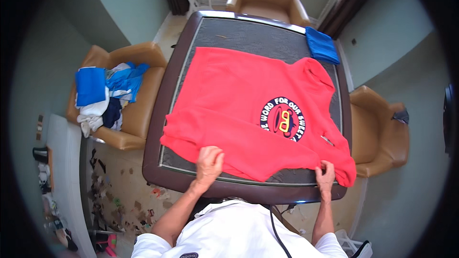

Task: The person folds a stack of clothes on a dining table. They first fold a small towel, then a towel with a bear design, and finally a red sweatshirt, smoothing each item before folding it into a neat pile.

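1. Red cloth of a sweatshirt point(229, 81) lies under the left hand point(209, 163). The left forearm comes from the lower edge and leans to the right; the fingers are bent inward. Whether they are clamped on the cloth, I cannot tell.

2. In the middle, the sweatshirt is spread on the bench point(248, 31), which has a grey top and a dark brown rim. Its hem is toward the left. A long folded layer, which looks like a sleeve, crosses the nearer part, with soft wrinkles. The round badge point(285, 120) is dark blue, with pale lettering and a yellow shape.

3. At the right, the right hand point(325, 173), well apart from the left, reaches almost straight upward. Its bent fingers touch the near edge of the cloth; their grip I cannot tell. The collar point(319, 74) is farther away.
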Tool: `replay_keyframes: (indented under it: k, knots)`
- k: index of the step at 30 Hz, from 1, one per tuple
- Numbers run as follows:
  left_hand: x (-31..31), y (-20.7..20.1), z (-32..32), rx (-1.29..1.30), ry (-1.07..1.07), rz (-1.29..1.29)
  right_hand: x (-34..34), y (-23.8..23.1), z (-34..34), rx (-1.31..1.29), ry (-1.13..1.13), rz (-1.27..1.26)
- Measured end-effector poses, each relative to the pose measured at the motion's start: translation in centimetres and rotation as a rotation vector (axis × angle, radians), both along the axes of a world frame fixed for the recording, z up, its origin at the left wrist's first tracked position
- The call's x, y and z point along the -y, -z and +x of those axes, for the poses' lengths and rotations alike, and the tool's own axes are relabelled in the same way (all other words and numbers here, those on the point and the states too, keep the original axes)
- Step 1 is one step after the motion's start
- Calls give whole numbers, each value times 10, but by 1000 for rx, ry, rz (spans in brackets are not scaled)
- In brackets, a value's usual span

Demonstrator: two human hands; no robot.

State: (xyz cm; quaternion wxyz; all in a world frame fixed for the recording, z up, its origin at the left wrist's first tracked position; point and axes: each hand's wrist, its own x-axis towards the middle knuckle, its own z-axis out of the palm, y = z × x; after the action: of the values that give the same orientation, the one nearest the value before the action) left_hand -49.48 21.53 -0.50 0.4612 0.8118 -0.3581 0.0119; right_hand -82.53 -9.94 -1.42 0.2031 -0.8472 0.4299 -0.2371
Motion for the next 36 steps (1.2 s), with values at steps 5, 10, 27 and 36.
replay_keyframes:
  k: [5,10,27,36]
  knots:
    - [-33,38,11,-108,-51,52,1,30,-6,-129,117,-158]
    - [-23,25,3,26,12,73,-16,24,13,-94,205,-197]
    - [124,22,-96,300,898,277,17,-7,-26,303,87,506]
    - [116,23,-98,103,826,152,42,25,-20,-284,20,-93]
